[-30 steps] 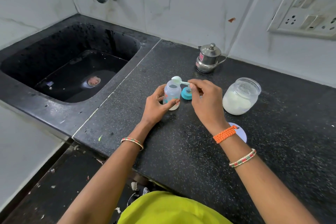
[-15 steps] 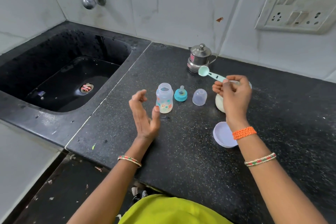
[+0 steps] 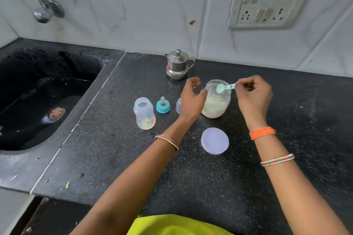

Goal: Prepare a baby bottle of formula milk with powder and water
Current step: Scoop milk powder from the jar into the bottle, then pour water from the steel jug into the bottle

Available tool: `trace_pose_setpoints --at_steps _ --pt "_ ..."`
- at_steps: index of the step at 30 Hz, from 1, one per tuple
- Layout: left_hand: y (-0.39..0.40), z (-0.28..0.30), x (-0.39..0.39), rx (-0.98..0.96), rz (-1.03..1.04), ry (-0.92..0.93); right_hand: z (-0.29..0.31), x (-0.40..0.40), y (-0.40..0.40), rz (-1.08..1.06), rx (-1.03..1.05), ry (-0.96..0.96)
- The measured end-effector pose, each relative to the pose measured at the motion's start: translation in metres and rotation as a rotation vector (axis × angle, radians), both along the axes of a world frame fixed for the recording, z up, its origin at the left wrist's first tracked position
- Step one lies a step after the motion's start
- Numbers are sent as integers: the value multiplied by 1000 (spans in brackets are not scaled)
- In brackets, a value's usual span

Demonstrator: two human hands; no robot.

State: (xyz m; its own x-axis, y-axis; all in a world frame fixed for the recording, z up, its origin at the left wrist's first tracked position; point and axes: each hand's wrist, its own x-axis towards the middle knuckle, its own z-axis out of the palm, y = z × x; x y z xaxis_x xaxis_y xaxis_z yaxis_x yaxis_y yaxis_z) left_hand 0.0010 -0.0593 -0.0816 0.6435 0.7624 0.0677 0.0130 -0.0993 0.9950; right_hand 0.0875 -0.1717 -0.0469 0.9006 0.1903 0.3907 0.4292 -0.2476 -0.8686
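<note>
An uncapped clear baby bottle [image 3: 144, 113] with coloured prints stands upright on the black counter [image 3: 172, 177]. To its right lie the teal nipple ring [image 3: 163, 105] and a clear bottle cap [image 3: 178, 106], partly hidden by my left hand [image 3: 193, 99]. That hand is open, its fingers right beside the left side of the glass jar of white powder [image 3: 216, 104]. My right hand [image 3: 254, 94] pinches the handle of a teal scoop [image 3: 224, 87], whose bowl dips into the jar's mouth.
The jar's pale lid [image 3: 214, 143] lies on the counter in front of the jar. A small steel pot with lid [image 3: 178, 65] stands at the back wall. A black sink [image 3: 44, 91] with a tap [image 3: 41, 8] is on the left. A socket panel [image 3: 267, 2] is on the wall.
My left hand let go of the bottle and moved right to the jar. My right hand carried the scoop from the bottle's mouth to the jar's mouth.
</note>
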Motion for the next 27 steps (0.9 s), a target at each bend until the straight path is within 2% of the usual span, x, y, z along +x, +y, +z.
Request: trace_pose_setpoints --at_steps 7,12,15,17,19,21,27 --pt "10 -3 17 -6 -17 84 -23 4 24 50 -251 -98" --pt "10 -3 13 -51 -20 85 -34 5 32 28 -270 -30" --pt "15 9 12 -62 17 2 -30 3 30 10 -283 5" --pt "25 29 11 -71 32 -92 -15 3 32 23 -238 -45" --pt "42 56 11 -82 40 -190 8 9 40 79 -149 -79" --pt "62 76 14 -100 70 -225 28 20 57 182 -105 -34" --pt "117 91 27 -201 160 -135 30 75 145 372 -494 43"
